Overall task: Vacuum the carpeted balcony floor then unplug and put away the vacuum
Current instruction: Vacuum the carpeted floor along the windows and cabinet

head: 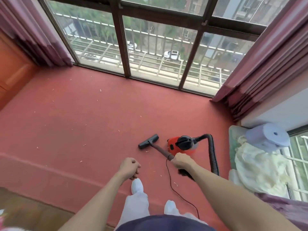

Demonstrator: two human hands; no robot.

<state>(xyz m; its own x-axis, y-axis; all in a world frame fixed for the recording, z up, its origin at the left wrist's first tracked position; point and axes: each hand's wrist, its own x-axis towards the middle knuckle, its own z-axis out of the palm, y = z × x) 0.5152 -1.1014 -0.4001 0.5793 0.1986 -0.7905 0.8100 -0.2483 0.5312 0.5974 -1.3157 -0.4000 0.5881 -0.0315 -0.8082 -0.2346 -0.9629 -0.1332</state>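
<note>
A: What can't you make out?

B: The grip end of the wand (162, 151) is covered by the right hand (180, 161), whose fingers curl round it. Just behind that hand the hose (212, 154) goes blurry and dark, so where it joins the wand is unclear. The power cord (168, 177) runs from beside the right hand back toward the person's body and is cut off near the lower edge; no plug shows.

A: And the left hand?

B: The left hand (130, 167) hangs level with the right, well apart from it, fingers loosely curled, holding nothing.

A: Where's the vacuum?

B: The red vacuum body (180, 144) sits on the red carpet (83, 114) just ahead of the right hand. The floor head (148, 141) lies flat on the carpet, ahead of the gap between the two hands, at the wand's far end.

A: Anything around it?

B: Pale scraps (85, 144) are scattered over the carpet, mostly ahead of the left hand. Outward of the right hand lie a heap of pale bedding (260, 167) and a white roll (270, 135). Far ahead stands the window (150, 47), with pink curtains (266, 67) at both sides.
</note>
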